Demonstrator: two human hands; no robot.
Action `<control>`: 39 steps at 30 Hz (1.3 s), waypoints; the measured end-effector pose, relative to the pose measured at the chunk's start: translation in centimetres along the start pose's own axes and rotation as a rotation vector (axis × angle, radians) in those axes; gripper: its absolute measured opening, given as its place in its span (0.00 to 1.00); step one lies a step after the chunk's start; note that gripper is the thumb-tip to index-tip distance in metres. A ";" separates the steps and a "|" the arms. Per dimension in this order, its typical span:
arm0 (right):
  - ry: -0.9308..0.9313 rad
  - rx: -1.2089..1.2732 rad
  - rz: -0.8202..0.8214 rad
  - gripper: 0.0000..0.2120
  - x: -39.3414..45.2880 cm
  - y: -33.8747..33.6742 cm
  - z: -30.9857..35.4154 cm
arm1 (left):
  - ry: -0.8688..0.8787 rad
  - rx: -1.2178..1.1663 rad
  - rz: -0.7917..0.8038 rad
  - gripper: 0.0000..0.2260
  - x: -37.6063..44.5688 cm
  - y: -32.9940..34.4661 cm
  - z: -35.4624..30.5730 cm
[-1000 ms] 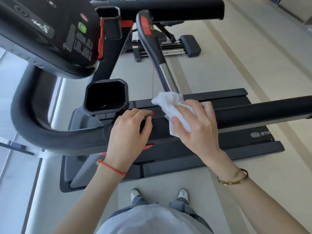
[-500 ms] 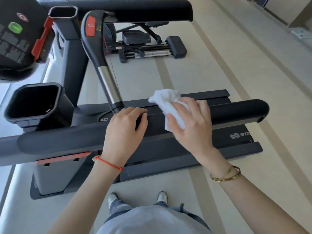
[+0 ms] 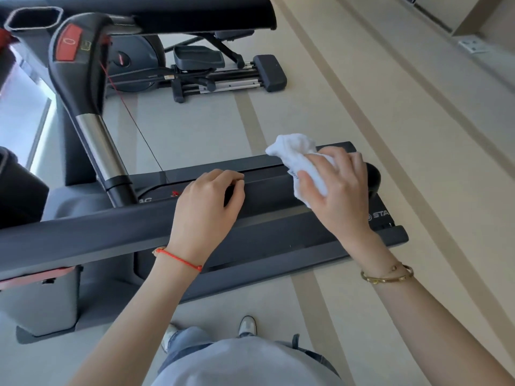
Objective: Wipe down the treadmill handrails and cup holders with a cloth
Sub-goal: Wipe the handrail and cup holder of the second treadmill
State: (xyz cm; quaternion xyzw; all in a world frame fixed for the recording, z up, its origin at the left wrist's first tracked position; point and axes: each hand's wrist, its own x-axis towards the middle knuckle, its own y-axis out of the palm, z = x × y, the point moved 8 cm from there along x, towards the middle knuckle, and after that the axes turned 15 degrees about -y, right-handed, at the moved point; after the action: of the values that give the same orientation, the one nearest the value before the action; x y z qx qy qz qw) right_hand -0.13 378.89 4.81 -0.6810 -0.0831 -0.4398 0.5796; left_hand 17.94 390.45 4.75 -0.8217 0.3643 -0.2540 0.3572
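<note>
Sliding along the black handrail, the right hand now presses the bunched white cloth against the rail's rounded end, fingers curled around it. Beside it, the left hand grips the same rail, fingers hooked over the top.

cloth: white, crumpled (tag showing) | on dark handrail, near its end

Handrail matt black; cloth soft white terry.
</note>
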 end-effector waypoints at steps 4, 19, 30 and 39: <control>0.116 -0.017 0.042 0.18 -1.6 -1.7 -3.2 | 0.048 -0.018 0.039 0.09 0.1 1.5 -2.0; 0.588 -0.117 -0.102 0.12 -11.1 -10.8 -1.9 | 0.389 -0.126 0.265 0.11 -1.8 4.3 -8.1; 0.950 -0.328 -0.111 0.13 -19.4 -16.6 7.1 | 0.740 -0.182 0.573 0.10 -7.2 6.9 -11.6; 1.296 -0.502 -0.209 0.13 -25.8 -19.9 14.6 | 1.001 -0.157 0.862 0.11 -13.6 9.9 -13.9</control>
State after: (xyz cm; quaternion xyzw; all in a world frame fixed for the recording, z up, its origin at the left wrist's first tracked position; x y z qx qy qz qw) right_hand -20.65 408.02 1.97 -0.3834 0.3183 -0.8162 0.2924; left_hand -3.83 390.72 3.55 -0.4089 0.7995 -0.4122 0.1537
